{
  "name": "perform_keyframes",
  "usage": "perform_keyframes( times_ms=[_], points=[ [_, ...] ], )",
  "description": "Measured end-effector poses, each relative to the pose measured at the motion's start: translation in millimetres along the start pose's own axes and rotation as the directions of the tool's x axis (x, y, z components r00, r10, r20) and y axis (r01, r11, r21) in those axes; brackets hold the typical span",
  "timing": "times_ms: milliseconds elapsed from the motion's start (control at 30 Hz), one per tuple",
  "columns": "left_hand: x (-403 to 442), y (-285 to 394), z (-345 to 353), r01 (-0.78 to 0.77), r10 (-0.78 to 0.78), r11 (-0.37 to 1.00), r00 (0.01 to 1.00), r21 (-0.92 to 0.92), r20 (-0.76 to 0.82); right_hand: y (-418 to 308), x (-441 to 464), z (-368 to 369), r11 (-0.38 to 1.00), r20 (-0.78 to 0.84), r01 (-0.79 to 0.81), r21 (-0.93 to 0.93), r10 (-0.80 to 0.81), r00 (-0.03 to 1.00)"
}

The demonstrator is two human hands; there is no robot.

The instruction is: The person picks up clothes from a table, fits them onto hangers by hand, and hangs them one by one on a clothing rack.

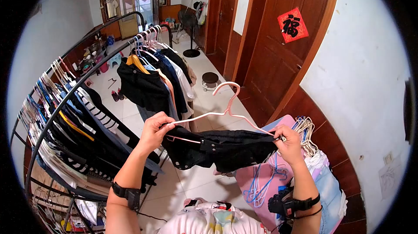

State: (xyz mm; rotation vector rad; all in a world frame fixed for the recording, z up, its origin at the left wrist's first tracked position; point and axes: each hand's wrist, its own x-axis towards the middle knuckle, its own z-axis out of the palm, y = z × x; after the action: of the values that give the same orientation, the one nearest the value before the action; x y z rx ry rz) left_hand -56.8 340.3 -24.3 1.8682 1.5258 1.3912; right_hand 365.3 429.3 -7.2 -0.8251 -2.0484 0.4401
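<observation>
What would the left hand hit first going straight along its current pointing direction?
Leaving aside the hanger and black garment in its grip, the left hand would likely meet the hanging clothes ahead first; depth is unclear from this one view.

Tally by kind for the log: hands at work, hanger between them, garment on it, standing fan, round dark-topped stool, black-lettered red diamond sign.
Left hand and right hand: 2
Pink-and-white hanger: 1
Black garment: 1
Standing fan: 1
Round stool: 1
Red diamond sign: 1
Total: 7
</observation>
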Motion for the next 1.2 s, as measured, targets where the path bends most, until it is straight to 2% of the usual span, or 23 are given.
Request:
perform_keyframes(
  times_ms=[233, 367, 433, 533, 700, 767, 800, 900, 967, 1033, 1100, 1167, 1200],
  points=[
    [5.7, 5.0, -8.3, -0.049, 0.05, 0.998, 0.998, 0.034, -0.028, 8.5, 0.0, -0.8, 0.996, 0.048, -0.071, 0.059, 0.068, 0.997],
    [7.2, 9.9, -10.9, -0.021, 0.022, 0.999, 1.0, 0.049, -0.019, 8.9, -1.2, 7.7, 0.999, 0.039, -0.053, 0.01, 0.053, 0.998],
    [6.5, 8.8, -11.7, -0.028, 0.03, 0.998, 0.999, 0.065, -0.025, 24.4, -5.5, 11.7, 0.977, 0.007, -0.147, 0.155, 0.148, 0.989],
    [5.8, 4.1, -12.3, -0.004, 0.006, 0.999, 0.999, 0.037, -0.041, 35.6, -9.2, 5.4, 0.967, 0.018, -0.231, 0.109, 0.231, 0.973],
    [7.7, 2.0, -7.8, 0.037, -0.037, 0.999, 0.999, 0.015, -0.025, 48.0, -21.9, 2.9, 0.956, 0.05, -0.271, 0.108, 0.267, 0.962],
    [11.1, 6.5, -4.3, 0.029, -0.029, 0.999, 1.0, 0.036, -0.013, 49.9, -28.4, 2.6, 0.937, 0.07, -0.306, 0.172, 0.298, 0.952],
    [13.0, 8.2, -2.3, 0.023, -0.023, 0.998, 1.0, 0.057, -0.007, 45.5, -31.2, -1.7, 0.906, 0.108, -0.374, 0.201, 0.359, 0.927],
    [21.7, 5.6, 12.1, -0.014, 0.013, 0.999, 1.0, 0.051, 0.015, 46.5, -42.4, -9.2, 0.871, 0.08, -0.431, 0.237, 0.425, 0.902],
    [23.2, 12.9, 24.4, -0.014, 0.011, 0.999, 0.998, 0.039, 0.063, 41.9, -53.7, -16.1, 0.897, 0.044, -0.4, 0.189, 0.399, 0.916],
    [22.6, 9.9, 33.4, -0.011, 0.007, 0.999, 0.995, 0.034, 0.095, 21.4, -67.0, -18.5, 0.926, -0.061, -0.353, 0.132, 0.363, 0.93],
    [21.4, 11.4, 50.2, -0.054, 0.045, 0.997, 0.986, 0.053, 0.159, 20.3, -98.4, -29.1, 0.831, 0.011, -0.524, 0.188, 0.532, 0.847],
    [17.7, 25.0, 65.5, -0.028, 0.017, 0.998, 0.977, 0.047, 0.213, 18.1, -135.1, -33.2, 0.888, -0.05, -0.446, 0.116, 0.453, 0.89],
    [16.7, 24.3, 71.4, -0.051, 0.048, 0.999, 0.973, 0.011, 0.227, 4.3, -147.3, -36.4, 0.889, -0.055, -0.455, 0.048, 0.457, 0.888]
  ],
)
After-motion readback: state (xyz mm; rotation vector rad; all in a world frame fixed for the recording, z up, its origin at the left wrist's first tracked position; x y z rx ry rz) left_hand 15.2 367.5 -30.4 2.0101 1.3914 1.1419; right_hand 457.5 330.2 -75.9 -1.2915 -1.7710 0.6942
